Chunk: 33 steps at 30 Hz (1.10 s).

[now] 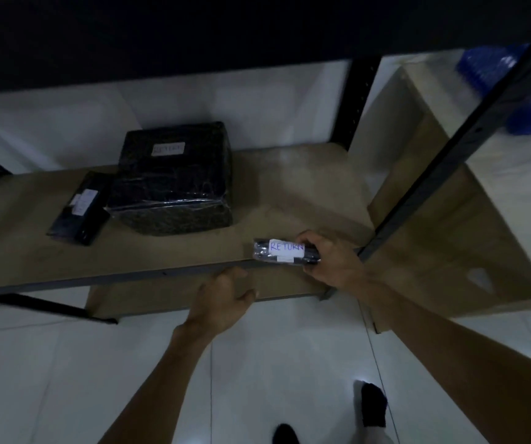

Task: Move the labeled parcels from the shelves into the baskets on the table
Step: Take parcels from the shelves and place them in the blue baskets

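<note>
Dark-socked feet (373,403) at 6 o'clock on white tile floor (65,379). Above them the left hand (225,299) at 7 o'clock, fingers loosely curled, holding nothing, just under the front edge of the shelf (17,245); contact unclear. At 4 o'clock the right hand (331,264) grips the small parcel (285,251), black wrap, label reads RETURN, at the shelf's front edge. Farther back on the shelf: big parcel (174,181) at 10 o'clock, label blurred; slim parcel (80,208) just beside it at 9 o'clock. Blue basket (520,91) at 2 o'clock, blurred, behind the black upright (456,149)
</note>
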{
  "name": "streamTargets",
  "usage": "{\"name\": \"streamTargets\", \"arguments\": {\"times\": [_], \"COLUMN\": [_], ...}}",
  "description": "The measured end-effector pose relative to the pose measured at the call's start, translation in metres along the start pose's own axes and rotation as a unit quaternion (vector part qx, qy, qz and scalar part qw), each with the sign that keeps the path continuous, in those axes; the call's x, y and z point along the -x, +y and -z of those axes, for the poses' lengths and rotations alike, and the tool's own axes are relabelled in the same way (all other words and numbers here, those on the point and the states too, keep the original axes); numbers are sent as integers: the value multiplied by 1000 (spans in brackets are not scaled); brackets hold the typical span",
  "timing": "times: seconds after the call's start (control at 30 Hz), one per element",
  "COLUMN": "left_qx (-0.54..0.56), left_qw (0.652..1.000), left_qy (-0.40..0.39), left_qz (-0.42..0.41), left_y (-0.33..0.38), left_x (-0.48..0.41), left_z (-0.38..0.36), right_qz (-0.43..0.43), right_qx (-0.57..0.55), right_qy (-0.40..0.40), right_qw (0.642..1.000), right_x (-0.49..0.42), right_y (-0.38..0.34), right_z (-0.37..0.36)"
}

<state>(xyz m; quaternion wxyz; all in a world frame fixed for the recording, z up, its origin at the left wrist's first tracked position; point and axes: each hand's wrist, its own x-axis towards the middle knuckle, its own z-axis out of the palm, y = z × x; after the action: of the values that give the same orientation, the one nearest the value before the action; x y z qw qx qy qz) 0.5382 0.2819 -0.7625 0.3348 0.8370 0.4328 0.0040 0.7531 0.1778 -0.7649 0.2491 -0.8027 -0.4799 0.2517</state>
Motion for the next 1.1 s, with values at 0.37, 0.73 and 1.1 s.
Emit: {"name": "streamTargets", "arguments": {"times": [0.37, 0.73, 1.1], "left_qx": [157, 134, 155], "left_qw": [987, 989, 978], "left_qy": [-30, 5, -41], "left_qz": [-5, -58, -131], "left_y": [102, 278, 444], "left_x": [153, 302, 362], "left_z": [28, -9, -74], "right_qz": [-7, 5, -57], "right_qx": [-66, -121, -119], "right_qy": [82, 122, 178], "right_qw": [994, 985, 975], "right_x": [175, 382, 515], "right_y": [-35, -6, 85], "right_z": [91, 234, 371]}}
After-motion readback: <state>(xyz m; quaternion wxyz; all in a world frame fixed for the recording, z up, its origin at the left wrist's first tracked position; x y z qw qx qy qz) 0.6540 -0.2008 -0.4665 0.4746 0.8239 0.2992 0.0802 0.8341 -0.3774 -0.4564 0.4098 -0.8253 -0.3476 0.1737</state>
